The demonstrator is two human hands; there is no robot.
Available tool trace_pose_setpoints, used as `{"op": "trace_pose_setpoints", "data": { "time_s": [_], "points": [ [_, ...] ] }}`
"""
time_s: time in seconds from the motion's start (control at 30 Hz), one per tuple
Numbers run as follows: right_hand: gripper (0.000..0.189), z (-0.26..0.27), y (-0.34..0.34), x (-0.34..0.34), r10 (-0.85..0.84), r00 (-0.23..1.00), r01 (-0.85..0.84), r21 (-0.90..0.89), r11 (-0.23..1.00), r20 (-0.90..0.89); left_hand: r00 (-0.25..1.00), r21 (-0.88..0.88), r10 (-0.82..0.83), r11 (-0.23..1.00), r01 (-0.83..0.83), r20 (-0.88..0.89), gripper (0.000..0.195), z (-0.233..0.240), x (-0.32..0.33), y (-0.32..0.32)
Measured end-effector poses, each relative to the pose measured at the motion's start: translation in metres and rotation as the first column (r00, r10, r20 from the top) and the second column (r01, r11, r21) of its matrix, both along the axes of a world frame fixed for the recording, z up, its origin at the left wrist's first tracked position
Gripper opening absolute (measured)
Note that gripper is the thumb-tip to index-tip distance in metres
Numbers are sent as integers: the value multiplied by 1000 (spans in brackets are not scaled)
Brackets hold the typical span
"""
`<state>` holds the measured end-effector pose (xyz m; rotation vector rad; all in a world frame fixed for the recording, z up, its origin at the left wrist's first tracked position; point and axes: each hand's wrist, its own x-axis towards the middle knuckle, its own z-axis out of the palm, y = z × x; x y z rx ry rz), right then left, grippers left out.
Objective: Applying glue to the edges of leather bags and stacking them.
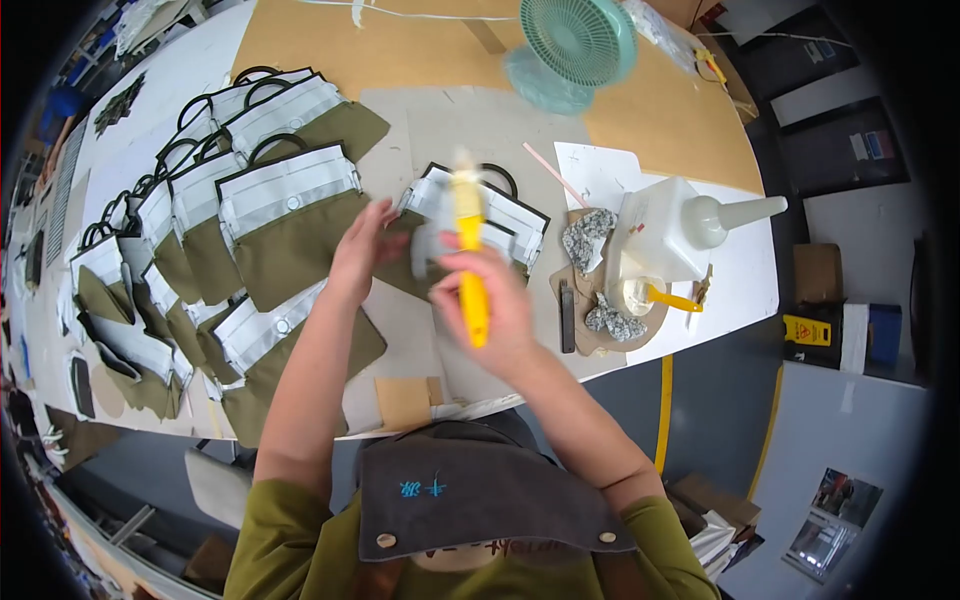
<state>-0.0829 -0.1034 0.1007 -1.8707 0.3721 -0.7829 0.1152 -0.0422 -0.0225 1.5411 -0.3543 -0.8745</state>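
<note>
My right hand (487, 307) holds a yellow-handled brush (471, 225), its bristles pointing away from me, above an olive and white fabric piece with a black handle (525, 210). My left hand (367, 251) is at that piece's left side, fingers apart; whether it touches the fabric I cannot tell. A blurred grey-white shape lies between the hands. Several similar olive fabric pieces (292, 247) with white strips and black handles lie overlapping at the left. At the right, a second yellow-handled brush (675, 300) rests in a cut white plastic container (636, 296) with cream-coloured paste.
A white plastic bottle with a spout (667, 225) lies beside crumpled speckled cloths (589, 238) and a dark narrow tool (567, 316). A green fan (577, 41) stands at the table's far side. Brown board (675, 135) covers the far part. The near table edge (480, 409) borders my apron.
</note>
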Motion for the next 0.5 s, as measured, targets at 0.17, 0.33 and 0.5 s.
{"op": "trace_pose_setpoints", "data": {
  "time_s": [0.17, 0.33, 0.5],
  "points": [
    [42, -14, 10, -14, -65, 997, 62, -73, 995, -37, 709, 91, 138, 990, -104, -692, 71, 40, -16, 70],
    [42, -70, -18, -82, -330, 931, 303, -173, 937, -157, 994, 66, 107, 992, -106, 1, 58, -15, -14, 90],
    [45, -109, -4, -103, -364, 900, 278, -328, 903, -239, 440, 228, -256, 967, 117, 861, 55, 23, -45, 66]
  ]
}}
